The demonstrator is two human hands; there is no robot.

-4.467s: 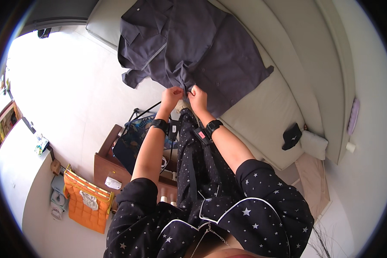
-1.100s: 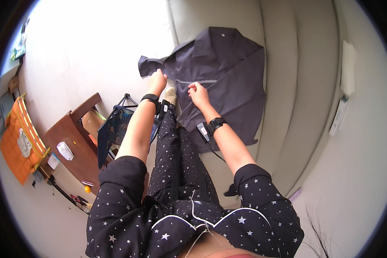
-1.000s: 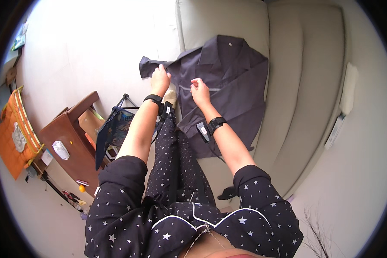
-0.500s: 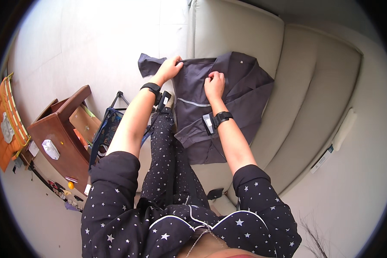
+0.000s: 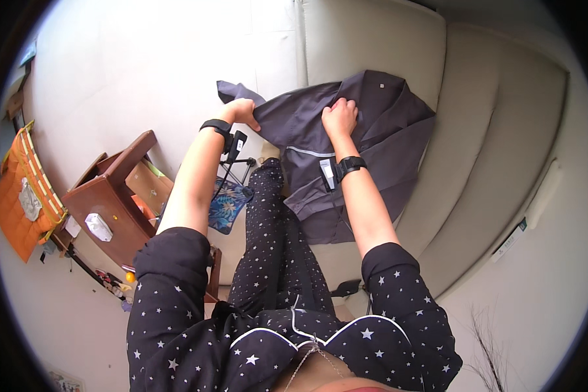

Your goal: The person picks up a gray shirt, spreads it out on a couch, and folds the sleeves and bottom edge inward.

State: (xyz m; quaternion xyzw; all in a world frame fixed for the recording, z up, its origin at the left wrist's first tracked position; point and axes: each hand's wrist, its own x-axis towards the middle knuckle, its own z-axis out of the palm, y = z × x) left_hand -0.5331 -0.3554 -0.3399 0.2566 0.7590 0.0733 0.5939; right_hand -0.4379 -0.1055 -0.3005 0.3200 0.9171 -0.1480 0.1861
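A dark grey jacket (image 5: 389, 140) with a pale strip across it lies spread over the beige sofa's seat. My left hand (image 5: 244, 112) is closed on its left side, drawing the cloth out past the sofa's front edge, with the sleeve end beyond my fingers. Fingers curled, my right hand (image 5: 340, 117) grips the jacket's upper middle part; the pinched cloth is mostly hidden under it. Folds run between the two hands. Both wrists carry black bands with small devices.
The beige sofa (image 5: 372, 39) fills the right side, its backrest farthest right. To the left stands a brown wooden table (image 5: 104, 196) with a white tissue pack. A folding stool (image 5: 225, 204) with blue patterned fabric is beside my leg. An orange cushion (image 5: 23, 189) lies far left.
My left hand has moved left, away from my right hand, stretching the jacket's side outward. My right hand has shifted slightly up. The whole view has swung a little, so more of the stool shows.
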